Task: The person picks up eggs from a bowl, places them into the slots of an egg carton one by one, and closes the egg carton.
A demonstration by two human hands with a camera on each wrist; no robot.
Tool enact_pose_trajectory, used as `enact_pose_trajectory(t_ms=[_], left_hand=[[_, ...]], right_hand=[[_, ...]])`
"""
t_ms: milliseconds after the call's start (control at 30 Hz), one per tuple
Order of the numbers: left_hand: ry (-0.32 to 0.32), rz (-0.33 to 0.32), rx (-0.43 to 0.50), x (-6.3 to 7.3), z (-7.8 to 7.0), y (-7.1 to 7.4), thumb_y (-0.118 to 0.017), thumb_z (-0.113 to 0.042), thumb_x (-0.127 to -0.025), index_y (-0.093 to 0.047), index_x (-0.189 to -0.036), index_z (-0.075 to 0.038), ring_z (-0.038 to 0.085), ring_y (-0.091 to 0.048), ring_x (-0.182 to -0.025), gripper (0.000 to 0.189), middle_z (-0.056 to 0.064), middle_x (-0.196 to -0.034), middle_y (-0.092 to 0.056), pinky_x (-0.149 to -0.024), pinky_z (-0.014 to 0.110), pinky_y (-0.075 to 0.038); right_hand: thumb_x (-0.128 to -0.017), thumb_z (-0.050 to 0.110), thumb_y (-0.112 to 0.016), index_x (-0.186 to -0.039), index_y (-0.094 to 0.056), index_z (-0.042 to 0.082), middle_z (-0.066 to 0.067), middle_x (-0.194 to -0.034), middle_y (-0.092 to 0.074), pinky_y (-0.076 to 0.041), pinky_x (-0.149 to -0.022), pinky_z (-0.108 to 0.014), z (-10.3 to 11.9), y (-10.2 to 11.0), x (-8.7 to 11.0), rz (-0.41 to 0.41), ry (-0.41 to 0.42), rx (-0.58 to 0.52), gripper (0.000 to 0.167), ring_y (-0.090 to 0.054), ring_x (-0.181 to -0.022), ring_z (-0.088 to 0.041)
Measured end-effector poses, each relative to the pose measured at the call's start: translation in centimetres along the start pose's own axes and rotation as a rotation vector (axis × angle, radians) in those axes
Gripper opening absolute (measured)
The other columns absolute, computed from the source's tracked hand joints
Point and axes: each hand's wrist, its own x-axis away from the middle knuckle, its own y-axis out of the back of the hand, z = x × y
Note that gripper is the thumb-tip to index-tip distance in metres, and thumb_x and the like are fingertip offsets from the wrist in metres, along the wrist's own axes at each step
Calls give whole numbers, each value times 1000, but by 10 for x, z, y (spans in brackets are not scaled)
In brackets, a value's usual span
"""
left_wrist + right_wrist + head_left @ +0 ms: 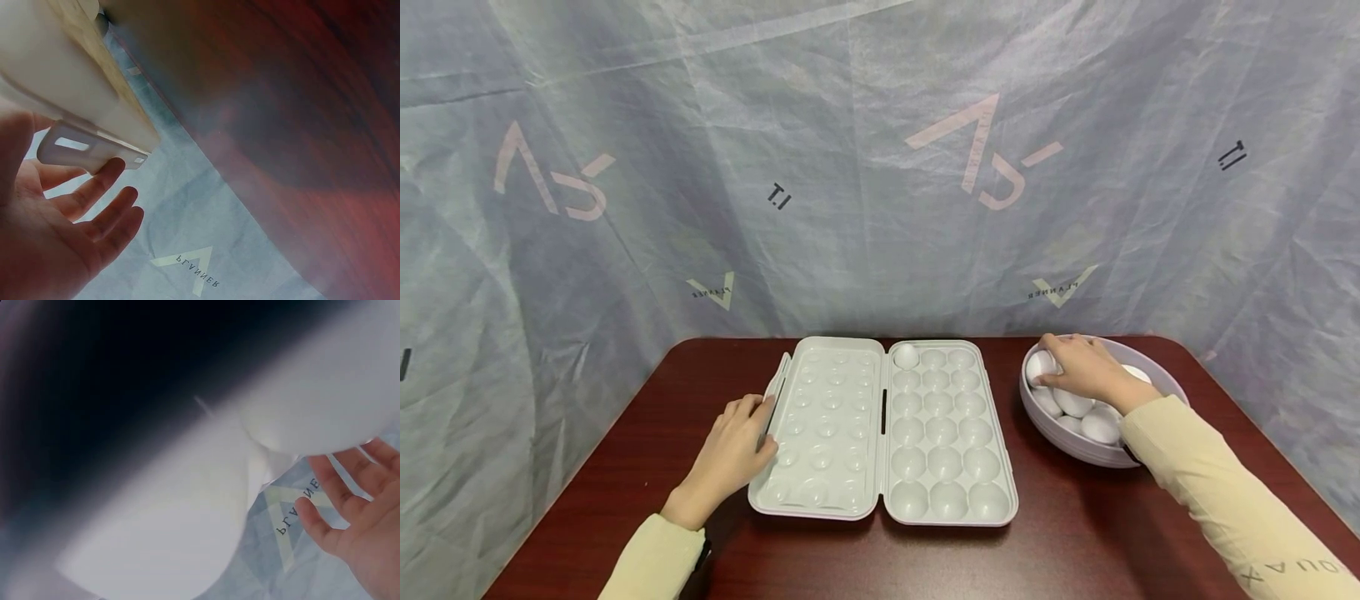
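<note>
A white plastic egg box lies opened flat on the table, its lid (822,432) on the left and its base of round hollows (942,431) on the right. One white egg (907,357) stands in the base's far left hollow. My left hand (733,442) holds the lid's outer edge, with fingertips against the latch flap (90,150) in the left wrist view. Over at the right, my right hand (1084,367) pinches a white egg (1041,367) between thumb and fingers, inside a bowl (1075,446) holding several more eggs. Eggs close to the lens block much of the right wrist view.
The dark red wooden table (1067,542) bears the box and the bowl. Behind its far edge hangs a grey printed curtain (850,250). The bowl stands near the far right corner, a short gap from the box.
</note>
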Motion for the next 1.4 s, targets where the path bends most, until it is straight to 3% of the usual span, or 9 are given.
enact_pose_trajectory(t_ms=[200, 467, 867, 1400], left_hand=[[-1, -6, 1, 0, 0, 0, -61, -9, -74, -56, -119, 6, 40, -50, -104, 48, 21, -111, -55, -80, 50, -42], [-5, -9, 1, 0, 1, -2, -61, -10, -74, -56, -119, 6, 40, -51, -104, 48, 21, -112, -55, -79, 50, -43], [-6, -11, 3, 0, 0, -1, -61, -9, -75, -56, -119, 6, 40, -51, -104, 48, 21, -112, -55, -79, 50, -42], [-2, -10, 5, 0, 1, -1, -61, -10, -74, -56, -119, 5, 40, -50, -105, 47, 20, -112, -55, -79, 50, -42]], right_hand=[[-78, 25, -67, -112, -55, 1, -18, -107, -63, -34, -82, -62, 0, 0, 1, -5, 11, 3, 43, -52, -104, -42], [-72, 28, -73, -105, -60, 1, -15, -99, -60, -37, -76, -55, 4, 1, 2, -54, 46, 24, 45, -53, -95, -37], [-70, 25, -76, -104, -58, 3, -13, -99, -58, -36, -73, -51, 9, 10, -1, -142, 61, 41, 44, -50, -98, -35], [-72, 22, -75, -110, -57, 4, -12, -106, -55, -35, -76, -49, 46, 13, -21, -217, 156, 12, 46, -48, -100, -32]])
